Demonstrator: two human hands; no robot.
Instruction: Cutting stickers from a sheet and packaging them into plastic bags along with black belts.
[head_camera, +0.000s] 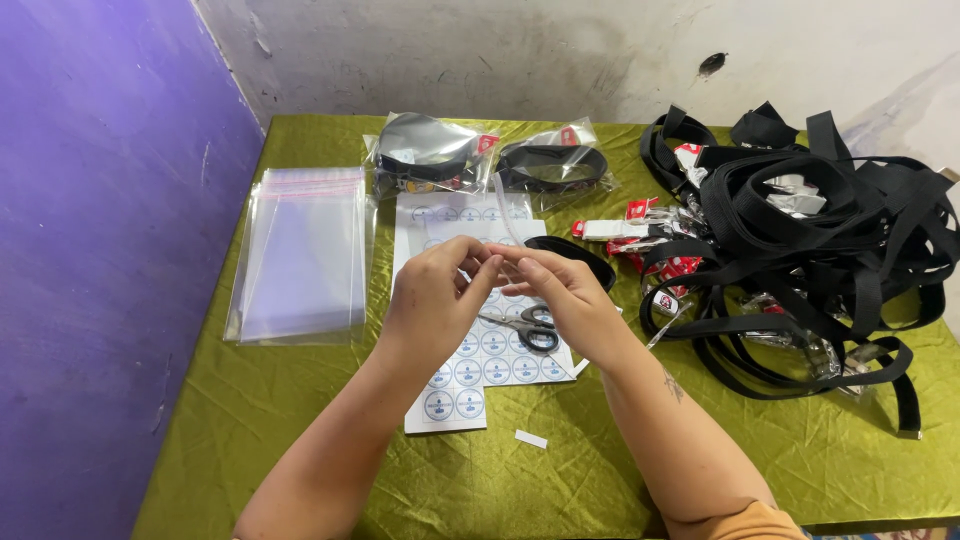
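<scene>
My fingertips (492, 262) on both hands are pinching a clear plastic bag (505, 215): light, limp, slippery; gripping at its edge seems best.

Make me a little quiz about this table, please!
1. True or false: the black-handled scissors lie on the white sheet of round stickers.
2. Which side of the green satin tablecloth holds the stack of clear plastic bags: left or right?
3. What is piled on the other side?

Key:
1. True.
2. Left, by the purple wall.
3. A tangle of black fabric straps. The left hand and right hand meet above the stickers.
</scene>
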